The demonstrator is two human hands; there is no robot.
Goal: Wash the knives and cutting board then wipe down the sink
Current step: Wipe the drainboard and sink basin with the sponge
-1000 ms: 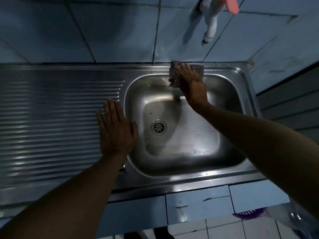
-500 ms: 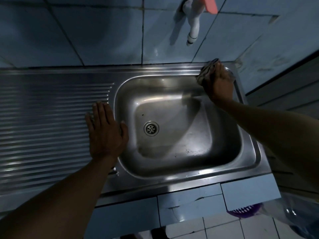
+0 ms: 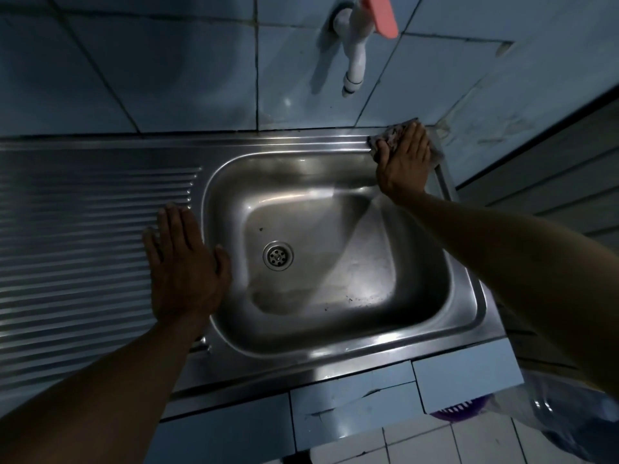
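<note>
While your right hand (image 3: 403, 162) reaches to the far right corner of the sink (image 3: 301, 147), it presses a crumpled grey cloth (image 3: 390, 135) flat against the steel rim there, right where the rim meets the tiled wall (image 3: 167, 61). Your fingers lie fairly straight over the cloth, with its edges showing past your fingertips and at the right side of your hand; your thumb hangs over the inner edge of the basin. Your right forearm crosses above the basin's right side.

Your left hand (image 3: 186, 266) holds nothing. It rests palm down, fingers straight and together, on the ribbed drainboard (image 3: 83, 246) just beside the basin's left rim, with the thumb spread toward the bowl.

You have the basin below you, with the round drain (image 3: 278, 255) left of its centre. A few dark specks sit on the bottom near the front right, and one small speck lies up and left of the drain. No knives or cutting board show in this view.

On the wall above the sink's back edge, a white tap (image 3: 355, 55) with a pink handle (image 3: 382, 15) points down. Below the counter front, at lower right, you can see part of a purple basket (image 3: 459, 408) and some clear plastic (image 3: 562, 416) on a white tiled floor (image 3: 435, 443).
</note>
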